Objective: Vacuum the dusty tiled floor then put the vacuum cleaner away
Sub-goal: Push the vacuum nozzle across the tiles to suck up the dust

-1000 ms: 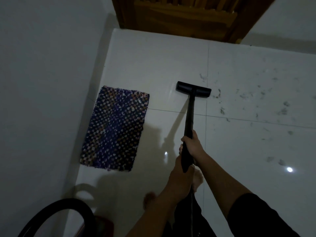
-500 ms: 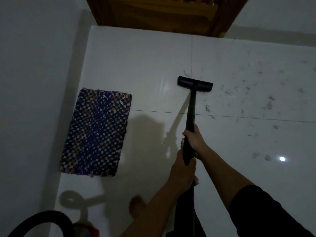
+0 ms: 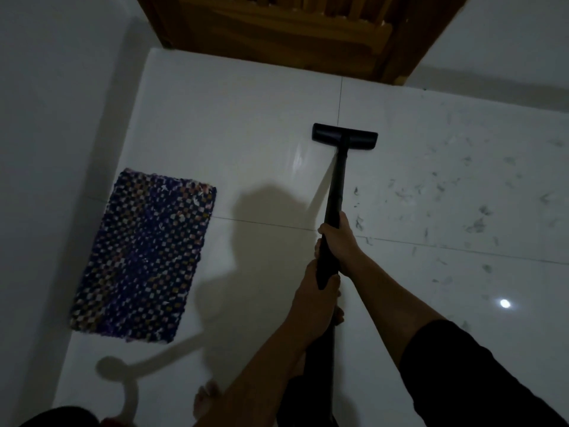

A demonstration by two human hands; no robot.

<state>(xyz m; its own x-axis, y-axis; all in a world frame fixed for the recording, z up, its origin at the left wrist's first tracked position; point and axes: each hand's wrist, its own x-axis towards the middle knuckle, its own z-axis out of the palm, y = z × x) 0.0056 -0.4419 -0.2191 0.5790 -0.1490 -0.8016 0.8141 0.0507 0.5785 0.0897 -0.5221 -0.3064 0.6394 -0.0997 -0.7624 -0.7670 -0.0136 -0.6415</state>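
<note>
Both hands, right hand (image 3: 338, 241) ahead of left hand (image 3: 317, 291), are clasping the wand (image 3: 334, 198). Floor nozzle (image 3: 345, 136) is seemingly lying flat; debris (image 3: 462, 211) is waiting rightward, so overlapping passes suit.

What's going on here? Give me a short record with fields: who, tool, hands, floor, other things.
who: a person seen from their own head camera
tool: black vacuum wand with floor head on the tiles
hands: right hand higher on the wand, left hand below it
floor: white tiles, dust and hair right of the head
other things: woven mat at left, wooden door ahead
</note>
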